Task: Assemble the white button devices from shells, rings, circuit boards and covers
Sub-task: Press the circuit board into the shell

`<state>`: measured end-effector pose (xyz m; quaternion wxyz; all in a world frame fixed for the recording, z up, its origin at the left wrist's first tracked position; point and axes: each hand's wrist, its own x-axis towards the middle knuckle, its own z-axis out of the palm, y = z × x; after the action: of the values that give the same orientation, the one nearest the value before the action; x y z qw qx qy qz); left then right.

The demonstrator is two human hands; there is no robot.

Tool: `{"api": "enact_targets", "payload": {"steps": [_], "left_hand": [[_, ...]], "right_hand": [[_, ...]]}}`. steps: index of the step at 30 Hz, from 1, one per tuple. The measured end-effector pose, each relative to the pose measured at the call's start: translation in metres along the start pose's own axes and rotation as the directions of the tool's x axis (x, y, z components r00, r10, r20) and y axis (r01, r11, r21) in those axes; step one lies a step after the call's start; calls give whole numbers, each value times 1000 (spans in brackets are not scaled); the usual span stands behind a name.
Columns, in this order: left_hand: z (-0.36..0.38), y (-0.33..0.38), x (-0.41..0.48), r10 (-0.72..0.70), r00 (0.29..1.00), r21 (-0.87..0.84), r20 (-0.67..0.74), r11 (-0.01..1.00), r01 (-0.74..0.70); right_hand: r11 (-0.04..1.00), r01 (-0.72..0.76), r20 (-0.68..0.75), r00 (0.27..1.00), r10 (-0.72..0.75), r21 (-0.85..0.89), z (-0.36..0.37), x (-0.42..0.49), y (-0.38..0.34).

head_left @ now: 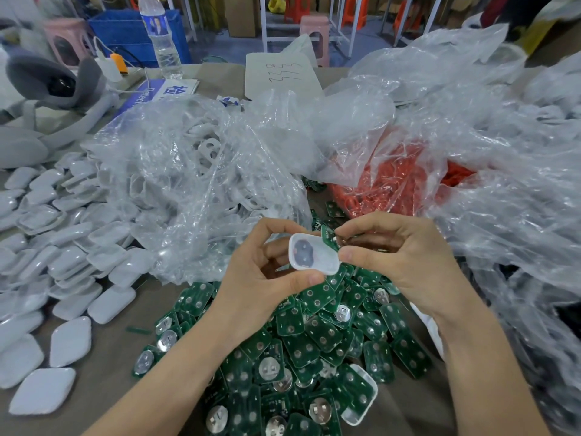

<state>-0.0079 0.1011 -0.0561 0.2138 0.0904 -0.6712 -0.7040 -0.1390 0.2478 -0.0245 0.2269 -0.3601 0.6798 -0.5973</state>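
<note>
My left hand point(257, 272) grips a white shell point(314, 253), hollow side up, with a grey ring-like part seated inside. Between thumb and fingers, my right hand point(402, 256) pinches a green circuit board point(329, 236) at the shell's right edge, tilted above it. Beneath both hands lies a heap of green circuit boards point(314, 338). To the left, white covers point(63, 247) are spread over the table. A clear bag of white shells point(201, 171) lies behind, and a bag of orange rings point(402, 180) sits at centre right.
Another white shell point(361, 401) lies on the boards near the front. Crumpled clear plastic bags point(503, 184) fill the right side. A water bottle point(160, 36), a grey headset point(56, 83) and a handwritten paper point(279, 73) stand at the back.
</note>
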Motion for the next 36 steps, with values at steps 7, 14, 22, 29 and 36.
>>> {"api": "enact_targets", "payload": {"steps": [7, 14, 22, 29, 36], "left_hand": [[-1, -2, 4, -29, 999, -27, -30, 999, 28], [-1, -1, 2, -24, 999, -22, -42, 999, 23], [-1, 0, 2, -32, 999, 3, -13, 999, 33], [-1, 0, 2, -30, 999, 27, 13, 999, 30], [0, 2, 1, -25, 1000, 59, 10, 998, 25]], "right_hand": [[991, 111, -86, 989, -117, -71, 3, -1, 0], [981, 159, -45, 985, -165, -109, 12, -3, 2], [939, 248, -5, 966, -257, -237, 16, -3, 4], [883, 300, 35, 951, -309, -361, 15, -4, 4], [898, 275, 46, 960, -277, -342, 13, -3, 5]]}}
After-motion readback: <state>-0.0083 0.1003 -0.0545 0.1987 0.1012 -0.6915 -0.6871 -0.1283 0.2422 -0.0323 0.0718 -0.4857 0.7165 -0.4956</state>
